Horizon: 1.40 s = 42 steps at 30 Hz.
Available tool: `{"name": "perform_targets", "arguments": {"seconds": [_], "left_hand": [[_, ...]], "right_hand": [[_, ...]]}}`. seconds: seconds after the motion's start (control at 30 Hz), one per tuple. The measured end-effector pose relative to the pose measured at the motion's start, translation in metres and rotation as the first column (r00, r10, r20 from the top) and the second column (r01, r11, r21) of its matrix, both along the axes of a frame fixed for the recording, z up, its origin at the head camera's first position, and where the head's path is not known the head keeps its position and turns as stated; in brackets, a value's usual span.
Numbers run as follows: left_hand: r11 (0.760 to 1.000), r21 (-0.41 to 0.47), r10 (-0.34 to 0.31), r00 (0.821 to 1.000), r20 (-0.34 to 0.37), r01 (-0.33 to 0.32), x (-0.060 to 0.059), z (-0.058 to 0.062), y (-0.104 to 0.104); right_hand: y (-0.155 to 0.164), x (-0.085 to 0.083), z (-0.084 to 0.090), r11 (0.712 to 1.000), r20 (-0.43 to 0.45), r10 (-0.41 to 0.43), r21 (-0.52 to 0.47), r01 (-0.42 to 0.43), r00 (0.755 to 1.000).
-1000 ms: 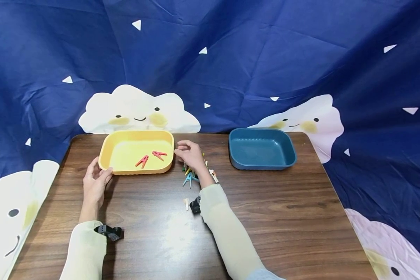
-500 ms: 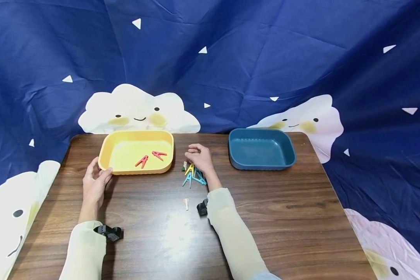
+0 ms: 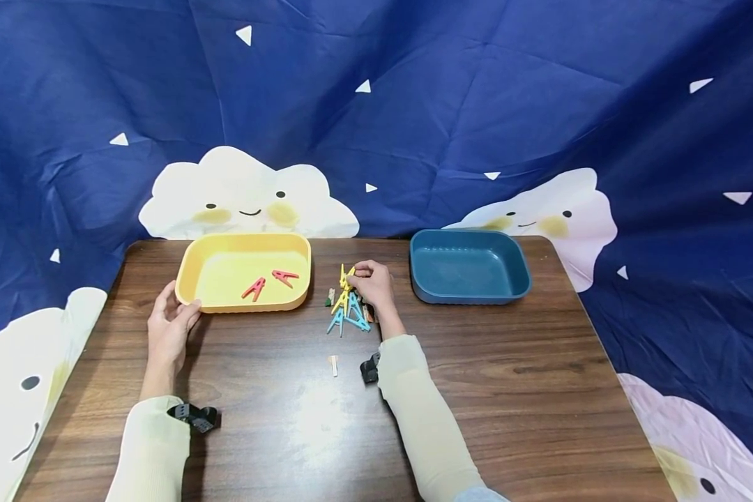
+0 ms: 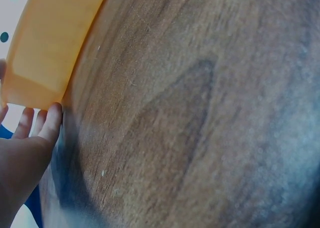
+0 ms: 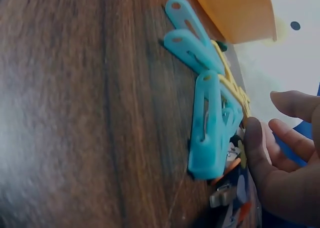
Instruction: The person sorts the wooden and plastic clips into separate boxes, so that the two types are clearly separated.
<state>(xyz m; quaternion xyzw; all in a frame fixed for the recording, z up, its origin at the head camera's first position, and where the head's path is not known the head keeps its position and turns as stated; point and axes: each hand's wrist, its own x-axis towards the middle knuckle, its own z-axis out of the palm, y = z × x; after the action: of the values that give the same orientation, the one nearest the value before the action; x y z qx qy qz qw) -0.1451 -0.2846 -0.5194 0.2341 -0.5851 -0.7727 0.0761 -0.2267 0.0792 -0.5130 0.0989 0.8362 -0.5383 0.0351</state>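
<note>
My left hand (image 3: 169, 328) rests against the near-left corner of a yellow tray (image 3: 191, 268); in the left wrist view its straight fingers (image 4: 50, 125) touch the tray's wall (image 4: 50, 47). Two red clothespins (image 3: 254, 288) lie in that tray. My right hand (image 3: 370, 282) sits at a pile of coloured clothespins (image 3: 348, 317) between the trays. In the right wrist view its thumb (image 5: 252, 138) touches a yellow clothespin (image 5: 232, 87) beside teal ones (image 5: 210, 128), while the other fingers are loosely curled and apart from it.
A dark blue tray (image 3: 414, 272) stands to the right of the pile, with nothing in it. One small pale clothespin (image 3: 334, 364) lies alone nearer to me. The brown wooden table (image 3: 508, 383) is backed by a blue cloth with clouds.
My right hand moved right from the yellow tray's edge to the far side of the clothespin pile, uncovering yellow and teal pins. The left hand stayed put.
</note>
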Motion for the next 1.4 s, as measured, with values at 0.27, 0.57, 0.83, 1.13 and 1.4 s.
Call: {"name": "perform_targets", "arguments": {"seconds": [0.27, 0.57, 0.83, 1.13, 1.4], "left_hand": [[1.0, 0.01, 0.001, 1.0, -0.015, 0.0, 0.0, 0.0, 0.001], [1.0, -0.006, -0.003, 1.0, -0.005, 0.003, -0.001, 0.0, 0.0], [1.0, -0.014, -0.012, 1.0, -0.006, 0.012, 0.0, 0.001, 0.0], [1.0, -0.006, -0.012, 1.0, 0.002, 0.012, -0.001, 0.001, -0.001], [1.0, 0.002, -0.008, 1.0, 0.009, 0.008, -0.001, 0.001, -0.001]], "right_hand": [[0.006, -0.002, -0.002, 0.999, 0.033, 0.03, 0.024, -0.031, 0.999], [0.012, -0.007, -0.006, 0.996, 0.045, 0.072, 0.051, -0.074, 0.996], [0.016, -0.01, -0.01, 0.993, 0.032, 0.102, -0.065, -0.1, 0.994], [0.019, -0.009, -0.012, 0.987, -0.001, 0.119, -0.106, -0.119, 0.993], [0.019, -0.01, -0.012, 0.987, -0.017, 0.112, -0.113, -0.113, 0.994]]}}
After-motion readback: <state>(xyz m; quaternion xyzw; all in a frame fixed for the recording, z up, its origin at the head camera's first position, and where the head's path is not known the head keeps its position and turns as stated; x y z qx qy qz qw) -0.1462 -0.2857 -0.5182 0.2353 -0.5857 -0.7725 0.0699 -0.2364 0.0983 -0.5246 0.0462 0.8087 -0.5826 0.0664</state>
